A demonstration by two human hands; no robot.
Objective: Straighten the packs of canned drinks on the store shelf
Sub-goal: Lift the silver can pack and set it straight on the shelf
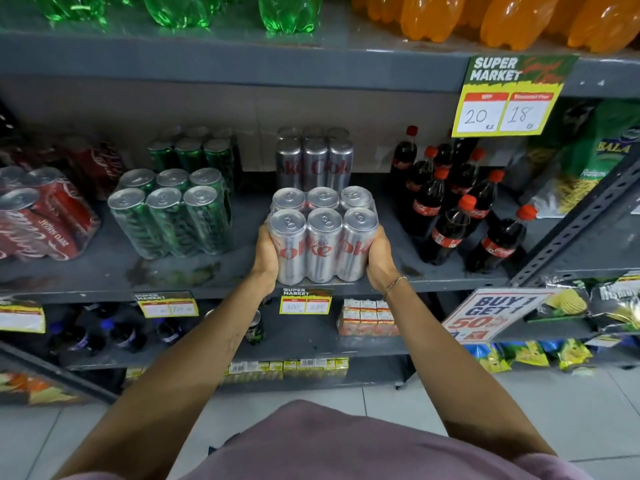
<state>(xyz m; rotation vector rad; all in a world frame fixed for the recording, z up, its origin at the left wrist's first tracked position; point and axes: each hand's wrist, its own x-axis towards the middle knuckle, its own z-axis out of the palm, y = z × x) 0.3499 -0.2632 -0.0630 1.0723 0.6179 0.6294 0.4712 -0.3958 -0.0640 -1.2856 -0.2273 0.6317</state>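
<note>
A shrink-wrapped pack of silver Diet Coke cans [322, 237] stands upright at the front edge of the grey shelf [173, 271]. My left hand [266, 256] presses its left side and my right hand [379, 256] presses its right side, so both grip the pack. A second silver pack [314, 161] stands behind it, deeper on the shelf. To the left stands a green can pack [173, 213], with another green pack [192, 154] behind it. At the far left a red Coca-Cola pack [38, 220] lies tilted on its side.
Cola bottles with red caps [464, 209] crowd the shelf right of the silver pack. Green and orange bottles fill the shelf above. A price sign [509, 95] hangs from the upper shelf edge. Snack bags and a slanted metal upright [575, 220] stand at right.
</note>
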